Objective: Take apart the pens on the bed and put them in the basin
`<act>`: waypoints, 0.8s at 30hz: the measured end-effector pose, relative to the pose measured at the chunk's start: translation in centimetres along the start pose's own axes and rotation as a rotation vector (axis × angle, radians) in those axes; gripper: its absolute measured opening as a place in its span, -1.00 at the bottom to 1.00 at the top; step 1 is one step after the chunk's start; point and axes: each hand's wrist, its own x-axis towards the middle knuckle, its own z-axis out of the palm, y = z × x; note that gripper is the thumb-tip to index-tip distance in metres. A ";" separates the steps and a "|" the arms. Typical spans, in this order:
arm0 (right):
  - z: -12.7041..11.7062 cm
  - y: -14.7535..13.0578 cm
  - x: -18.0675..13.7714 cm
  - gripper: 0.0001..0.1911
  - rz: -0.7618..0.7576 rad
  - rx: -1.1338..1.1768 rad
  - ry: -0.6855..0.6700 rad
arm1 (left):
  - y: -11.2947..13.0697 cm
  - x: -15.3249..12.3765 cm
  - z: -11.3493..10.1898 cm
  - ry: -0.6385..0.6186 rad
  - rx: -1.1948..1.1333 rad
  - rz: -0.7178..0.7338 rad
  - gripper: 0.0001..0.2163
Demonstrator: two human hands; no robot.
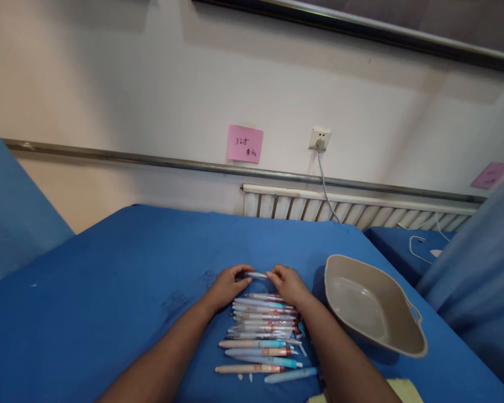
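Between my two hands lies a slim whitish pen (256,275), just beyond the row of pens. My left hand (232,284) is closed around its left end, thumb and fingers bent over it. At its right end, the fingers of my right hand (288,282) pinch it. Toward me, several pens (264,318) lie side by side, pale, clear and white with red marks. Nearer still are thicker beige and blue pens (254,343). One light blue pen (292,375) rests apart at the front, partly hidden by my right forearm.
A beige plastic basin (363,308) stands right of my right arm on the blue-covered table (109,291). A yellow cloth (403,390) lies at the front. Small white scraps (246,378) are near the pens. Behind are a radiator (311,207) and a plugged-in cable (325,184).
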 end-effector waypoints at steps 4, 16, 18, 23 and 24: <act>0.8 0.9 0.6 -0.68 0.050 0.226 -0.023 | 0.0 0.3 0.3 0.037 0.101 0.054 -0.73; 1.2 2.1 1.0 -0.71 0.050 0.406 0.003 | -0.1 0.4 0.1 0.138 0.115 0.073 -0.74; 1.2 2.1 1.0 -0.71 0.046 0.405 0.006 | 0.0 0.5 0.1 0.159 0.123 0.072 -0.72; 1.3 2.3 1.0 -0.69 0.057 0.379 0.024 | -0.4 0.8 0.1 0.231 -0.020 0.103 -0.58; 1.3 2.3 1.0 -0.69 0.057 0.381 0.027 | -0.5 0.8 0.1 0.229 -0.032 0.092 -0.63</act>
